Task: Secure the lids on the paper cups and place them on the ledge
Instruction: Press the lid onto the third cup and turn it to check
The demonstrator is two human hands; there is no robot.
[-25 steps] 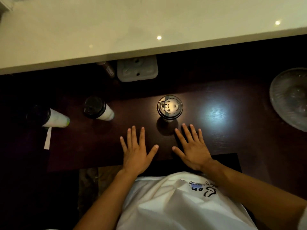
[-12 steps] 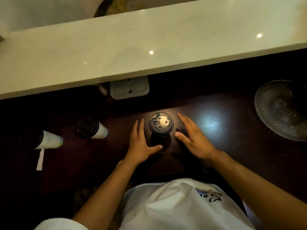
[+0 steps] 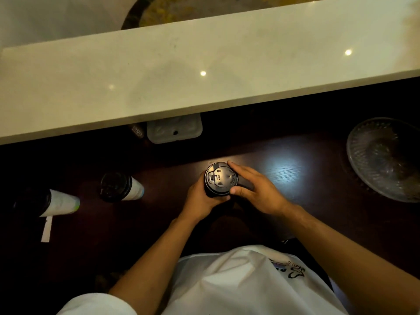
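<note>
Dark counter (image 3: 295,201); both hands' grip hides cup beneath lid (image 3: 220,179).

the black lid (image 3: 221,179) carries small embossed marks and a few tiny signs, but they are too small to read. the white shirt (image 3: 250,283) has dark printed lettering near its right edge, seen upside down and partly cut off, so no word is sure.

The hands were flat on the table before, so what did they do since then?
Both slid forward to the middle cup. The left hand now wraps its side; the right hand cups the lid's rim. The two cups at left stayed put, ledge still bare.
</note>
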